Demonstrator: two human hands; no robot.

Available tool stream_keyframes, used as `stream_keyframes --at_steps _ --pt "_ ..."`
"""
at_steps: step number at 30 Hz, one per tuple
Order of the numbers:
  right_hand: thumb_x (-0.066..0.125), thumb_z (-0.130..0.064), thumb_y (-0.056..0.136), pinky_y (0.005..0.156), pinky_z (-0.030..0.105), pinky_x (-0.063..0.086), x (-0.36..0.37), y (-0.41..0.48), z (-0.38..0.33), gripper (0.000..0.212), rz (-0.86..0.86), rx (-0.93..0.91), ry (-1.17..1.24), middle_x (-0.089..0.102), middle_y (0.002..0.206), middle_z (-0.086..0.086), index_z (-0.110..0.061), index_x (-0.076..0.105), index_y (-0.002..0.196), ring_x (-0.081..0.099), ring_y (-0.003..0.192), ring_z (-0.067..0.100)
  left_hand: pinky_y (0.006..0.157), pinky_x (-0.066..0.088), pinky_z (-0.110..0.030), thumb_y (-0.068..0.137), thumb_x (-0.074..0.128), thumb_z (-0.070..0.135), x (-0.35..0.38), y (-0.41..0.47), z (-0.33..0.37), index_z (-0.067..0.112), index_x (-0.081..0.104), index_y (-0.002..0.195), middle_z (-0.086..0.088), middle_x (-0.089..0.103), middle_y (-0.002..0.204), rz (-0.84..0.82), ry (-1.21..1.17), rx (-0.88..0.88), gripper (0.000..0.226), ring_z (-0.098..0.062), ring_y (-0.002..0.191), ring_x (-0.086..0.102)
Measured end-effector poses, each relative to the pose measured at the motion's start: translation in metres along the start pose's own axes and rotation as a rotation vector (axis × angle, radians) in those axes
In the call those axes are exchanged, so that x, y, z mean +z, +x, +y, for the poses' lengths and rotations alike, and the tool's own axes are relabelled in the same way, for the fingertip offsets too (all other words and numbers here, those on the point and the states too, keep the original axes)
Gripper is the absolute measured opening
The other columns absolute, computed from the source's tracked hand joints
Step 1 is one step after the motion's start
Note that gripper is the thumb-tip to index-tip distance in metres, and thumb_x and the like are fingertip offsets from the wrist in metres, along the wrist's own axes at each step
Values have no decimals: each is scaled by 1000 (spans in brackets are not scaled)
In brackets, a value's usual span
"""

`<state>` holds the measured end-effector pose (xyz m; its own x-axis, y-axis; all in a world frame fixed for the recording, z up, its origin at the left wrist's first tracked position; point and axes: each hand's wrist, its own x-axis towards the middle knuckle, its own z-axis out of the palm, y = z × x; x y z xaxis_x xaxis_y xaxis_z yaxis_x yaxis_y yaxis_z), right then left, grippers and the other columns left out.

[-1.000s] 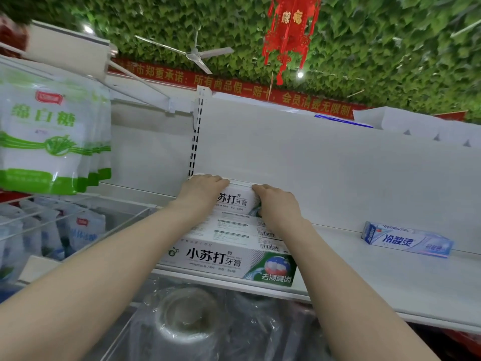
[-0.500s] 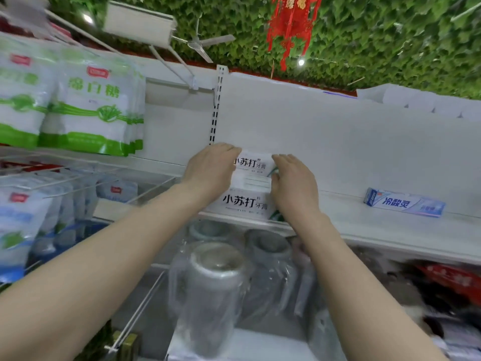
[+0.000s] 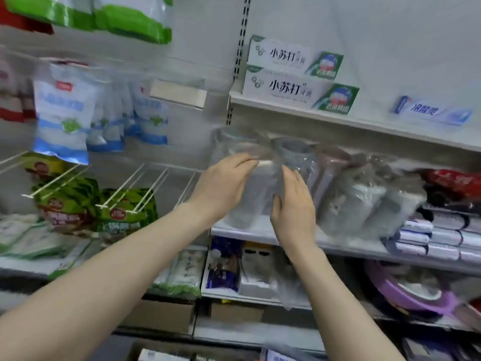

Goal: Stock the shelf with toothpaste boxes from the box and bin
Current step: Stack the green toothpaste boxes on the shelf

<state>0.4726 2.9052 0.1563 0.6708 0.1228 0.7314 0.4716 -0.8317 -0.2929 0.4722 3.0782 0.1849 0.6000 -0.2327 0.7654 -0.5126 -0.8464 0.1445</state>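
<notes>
Two white-and-green toothpaste boxes (image 3: 299, 76) stand stacked at the left end of the white shelf (image 3: 364, 123). A blue-and-white toothpaste box (image 3: 432, 113) lies alone farther right on the same shelf. My left hand (image 3: 221, 186) and my right hand (image 3: 292, 204) hang below that shelf, in front of plastic-wrapped jugs, with relaxed fingers and nothing in them. At the bottom edge a cardboard box (image 3: 166, 354) with more boxes inside shows partly.
Plastic-wrapped jugs (image 3: 351, 196) fill the shelf under the toothpaste. Bags of goods (image 3: 62, 113) hang on wire hooks at the left. Stacked packs (image 3: 437, 235) and a purple round item (image 3: 411, 290) sit at the right. A slotted upright (image 3: 240, 48) divides the bays.
Both hands have let go of the stacked toothpaste boxes and dropped below the shelf. The view has tilted downward, so the lower shelves now show.
</notes>
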Motion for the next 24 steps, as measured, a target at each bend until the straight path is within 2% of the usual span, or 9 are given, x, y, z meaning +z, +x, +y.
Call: stream_keyframes --at_steps 5,11,15,19,24 --pt "56 -5 93 117 40 29 33 -108 17 59 -305 101 -49 43 151 12 -6 36 149 35 142 29 94 52 -43 86 60 0 41 -104 -3 7 62 126 -9 61 129 -251 -47 -143 41 -28 117 59" --pt "58 4 86 111 46 39 81 -225 34 62 -504 167 10 50 143 17 -3 41 145 45 134 35 95 48 -41 84 63 -1 88 -221 -2 5 63 124 -12 63 126 -447 -68 -310 40 -30 117 59" --pt "63 5 81 110 44 40 117 -299 47 65 -622 196 45 53 139 18 -2 44 143 49 129 35 93 50 -42 85 62 -2 121 -298 0 5 64 123 -12 63 126 -534 -93 -417 39 -32 116 59" --pt "62 6 77 103 53 43 153 -375 62 71 -767 241 60 54 137 15 -7 41 143 50 128 33 89 53 -40 73 70 -8 153 -376 2 4 65 120 -13 65 120 -609 -87 -496 48 -31 110 62" --pt "62 8 73 103 46 45 196 -461 73 69 -927 259 85 58 131 17 -4 47 139 53 122 35 89 52 -36 76 68 -6 193 -478 1 7 65 121 -10 65 122 -717 -86 -635 47 -30 110 62"
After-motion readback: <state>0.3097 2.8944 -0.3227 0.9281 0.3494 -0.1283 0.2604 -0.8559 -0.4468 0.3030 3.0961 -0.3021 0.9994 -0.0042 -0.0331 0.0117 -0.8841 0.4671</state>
